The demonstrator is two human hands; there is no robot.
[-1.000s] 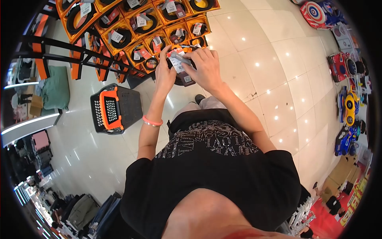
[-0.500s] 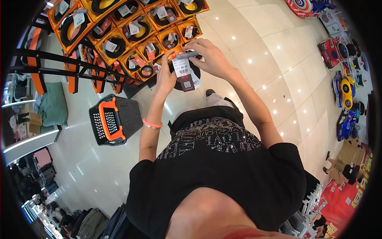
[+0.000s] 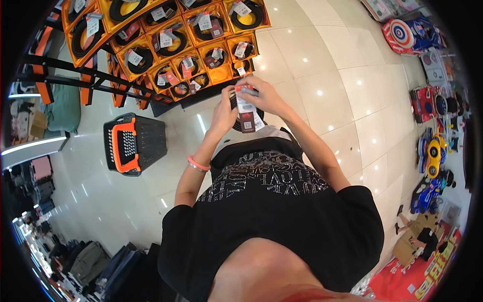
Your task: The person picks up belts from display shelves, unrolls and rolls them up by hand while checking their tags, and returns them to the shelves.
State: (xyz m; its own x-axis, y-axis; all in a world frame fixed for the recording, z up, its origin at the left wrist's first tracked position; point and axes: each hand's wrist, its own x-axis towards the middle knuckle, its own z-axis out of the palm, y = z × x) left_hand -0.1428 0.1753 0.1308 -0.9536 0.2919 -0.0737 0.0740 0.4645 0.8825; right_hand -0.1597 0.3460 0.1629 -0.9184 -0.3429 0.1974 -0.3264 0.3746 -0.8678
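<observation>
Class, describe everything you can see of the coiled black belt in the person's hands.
The belt is a smooth, black, leather-like strap wound in a coil, held up in front of the waist. A white tag, a maroon tag with a square code and a second white tag hang over it. The left hand grips its side; the right holds a grey piece at its top. No buckle can be made out.

"LOVE" read in rhinestone capitals on black T-shirt (image 3: 201, 236); surrounding letters not made out in full. QR code seen on maroon tag (image 3: 247, 119) of coiled belt (image 3: 240, 125); print on its white price tag (image 3: 245, 105) too blurred. Tags (image 3: 205, 21) on boxed belts too small. Yellow lettering on red sign (image 3: 395, 283) not legible.
</observation>
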